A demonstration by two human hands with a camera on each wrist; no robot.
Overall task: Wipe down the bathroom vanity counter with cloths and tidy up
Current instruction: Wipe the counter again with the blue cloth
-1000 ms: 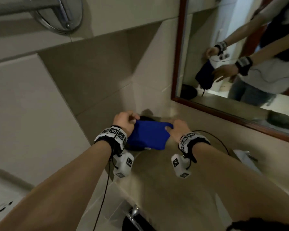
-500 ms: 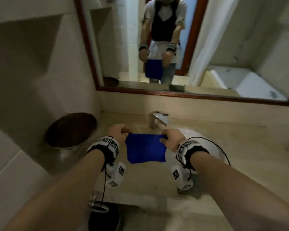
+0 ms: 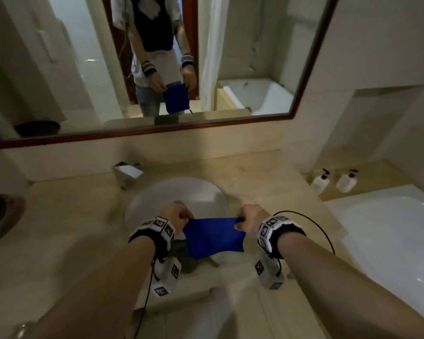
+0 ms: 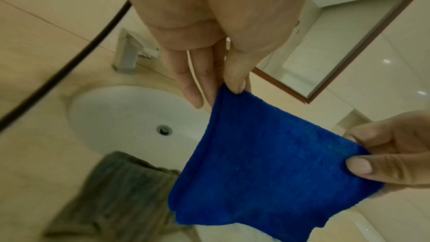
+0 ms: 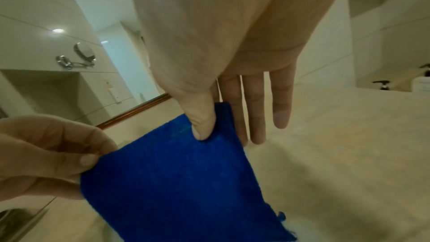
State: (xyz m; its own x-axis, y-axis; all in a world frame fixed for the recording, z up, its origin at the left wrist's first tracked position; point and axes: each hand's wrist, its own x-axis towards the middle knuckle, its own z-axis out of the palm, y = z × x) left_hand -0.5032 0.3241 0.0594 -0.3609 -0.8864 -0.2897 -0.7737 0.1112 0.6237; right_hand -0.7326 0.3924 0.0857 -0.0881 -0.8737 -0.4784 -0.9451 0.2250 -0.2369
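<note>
mirror [image 3: 255, 57] above faucet [image 3: 127, 171] | two pump bottles [image 3: 320, 182] right ledge | bathtub [image 3: 389, 228] right

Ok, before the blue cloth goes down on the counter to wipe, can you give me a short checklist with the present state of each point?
1. Left hand pinches a cloth corner: ok.
2. Right hand pinches the other corner: ok.
3. Cloth hangs flat between them: ok.
4. Counter beside the sink is bare: ok.
5. Grey cloth lies at the sink's front edge, in the way: not ok.
6. Cloth damp: cannot tell.
</note>
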